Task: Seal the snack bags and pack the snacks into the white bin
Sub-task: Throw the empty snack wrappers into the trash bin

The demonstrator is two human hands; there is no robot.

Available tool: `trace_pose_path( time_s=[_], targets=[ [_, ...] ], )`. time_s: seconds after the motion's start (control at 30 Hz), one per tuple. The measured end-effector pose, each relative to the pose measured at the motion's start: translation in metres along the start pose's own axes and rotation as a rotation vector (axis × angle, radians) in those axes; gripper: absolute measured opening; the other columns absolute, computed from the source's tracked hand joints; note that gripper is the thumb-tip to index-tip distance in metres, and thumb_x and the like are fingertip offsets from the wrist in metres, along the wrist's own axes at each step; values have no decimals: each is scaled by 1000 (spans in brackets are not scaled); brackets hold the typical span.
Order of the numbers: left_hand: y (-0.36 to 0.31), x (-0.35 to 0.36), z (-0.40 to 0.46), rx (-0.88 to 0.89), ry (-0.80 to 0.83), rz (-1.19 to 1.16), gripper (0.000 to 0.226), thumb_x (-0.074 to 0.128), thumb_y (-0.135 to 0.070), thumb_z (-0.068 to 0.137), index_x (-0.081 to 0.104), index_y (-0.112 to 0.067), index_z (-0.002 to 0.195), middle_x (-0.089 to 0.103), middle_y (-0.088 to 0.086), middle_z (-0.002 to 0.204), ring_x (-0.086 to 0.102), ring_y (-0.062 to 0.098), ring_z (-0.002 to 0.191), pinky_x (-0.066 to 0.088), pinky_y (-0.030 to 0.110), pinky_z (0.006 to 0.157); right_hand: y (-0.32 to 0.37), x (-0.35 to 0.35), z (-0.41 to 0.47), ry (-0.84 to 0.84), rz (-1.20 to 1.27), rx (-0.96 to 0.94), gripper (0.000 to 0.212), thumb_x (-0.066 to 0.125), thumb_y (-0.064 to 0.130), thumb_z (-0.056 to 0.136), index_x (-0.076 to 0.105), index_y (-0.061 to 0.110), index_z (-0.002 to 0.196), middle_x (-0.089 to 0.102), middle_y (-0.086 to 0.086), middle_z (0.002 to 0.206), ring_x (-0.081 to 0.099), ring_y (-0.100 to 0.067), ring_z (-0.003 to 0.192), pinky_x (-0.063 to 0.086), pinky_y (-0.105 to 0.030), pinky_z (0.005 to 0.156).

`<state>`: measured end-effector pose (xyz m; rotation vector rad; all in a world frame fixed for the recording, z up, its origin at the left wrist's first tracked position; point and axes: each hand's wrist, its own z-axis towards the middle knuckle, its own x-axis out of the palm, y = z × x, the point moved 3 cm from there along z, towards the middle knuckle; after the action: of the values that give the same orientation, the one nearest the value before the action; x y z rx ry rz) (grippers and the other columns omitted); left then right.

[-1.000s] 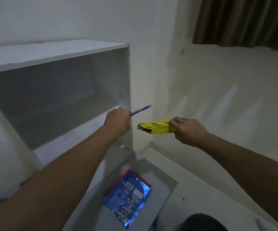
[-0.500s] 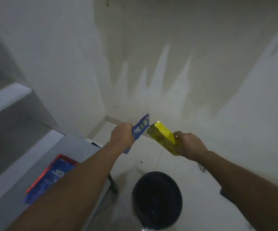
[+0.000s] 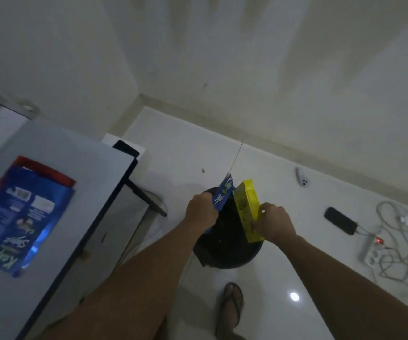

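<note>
My left hand [image 3: 201, 212] grips a small blue snack wrapper [image 3: 223, 193] that sticks up from the fist. My right hand [image 3: 274, 223] holds a yellow snack box [image 3: 248, 204] by its lower end, tilted upward. Both are held side by side over a black round bin [image 3: 227, 251] on the floor. A large blue snack bag [image 3: 19, 222] with a red top edge lies flat on the grey table [image 3: 83, 168] at the left. No white bin is in view.
On the white tiled floor at the right lie a black phone [image 3: 340, 220], a power strip [image 3: 372, 249] with tangled cables [image 3: 399, 253], and a small white remote [image 3: 302, 180]. My sandalled foot [image 3: 232, 307] stands below the black bin. White walls meet behind.
The view has swung down from the white shelf to the floor. Both hands moved over the black bin, still holding the blue wrapper and yellow box.
</note>
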<state>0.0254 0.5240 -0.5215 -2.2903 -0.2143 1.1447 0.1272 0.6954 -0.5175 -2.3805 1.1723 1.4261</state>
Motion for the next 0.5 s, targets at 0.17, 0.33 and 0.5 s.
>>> trace_pose_path(
  time_s=[0.17,0.33,0.5],
  targets=[
    [38,56,23,-64,74,-35,18,61,-12,87,59,3,98,66,22,104,63,36,94,48,34,71,-21,60,32,22,2,25,37,69,39,77,58,8,96,64,-14,94,62,-34,88,41,-31,64],
    [63,87,27,-143,252,-59,49,50,-23,95,36,-4,139,48,19,137,47,36,124,40,42,105,-33,95,44,30,71,39,33,63,38,82,57,8,94,65,-12,89,62,-32,84,51,-34,69],
    [66,65,16,-139,269,-13,55,53,-25,94,34,-5,142,44,18,142,45,33,128,39,40,105,-27,85,34,10,108,16,39,60,29,86,57,8,119,68,-14,106,62,-33,99,48,-31,77]
  ],
)
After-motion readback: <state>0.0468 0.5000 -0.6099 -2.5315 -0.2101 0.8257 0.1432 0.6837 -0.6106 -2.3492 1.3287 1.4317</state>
